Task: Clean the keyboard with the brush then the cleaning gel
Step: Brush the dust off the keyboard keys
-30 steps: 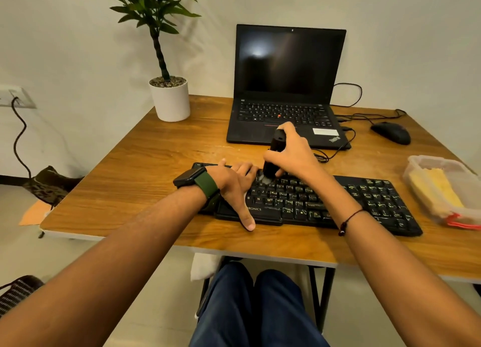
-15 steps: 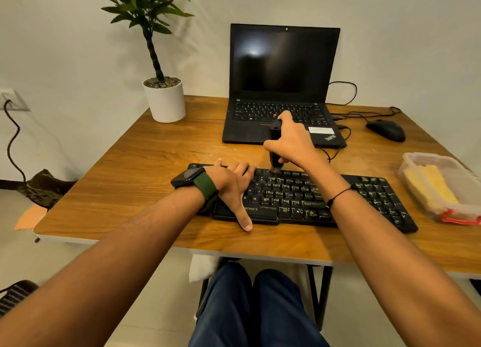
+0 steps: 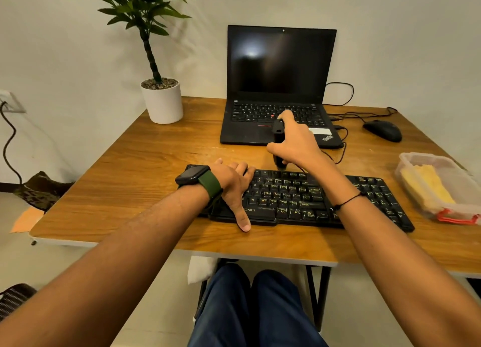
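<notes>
Brushing step under way at the keyboard's far edge.

The right hand (image 3: 295, 144) is wrapped around the dark brush (image 3: 278, 143), held upright with its lower end just beyond the back row of the black keyboard (image 3: 312, 198) on the worktop (image 3: 145, 164); the left hand (image 3: 234, 182) lies flat with fingers relaxed on the keyboard's left end, steadying it. Next, I judge, the brush must go back onto unswept rows. Count: one keyboard, one brush, one tub (image 3: 466, 182) of yellow cleaning gel (image 3: 426, 185) to the right, one laptop (image 3: 279, 86), one mouse (image 3: 382, 130), one potted plant (image 3: 161, 99).
</notes>
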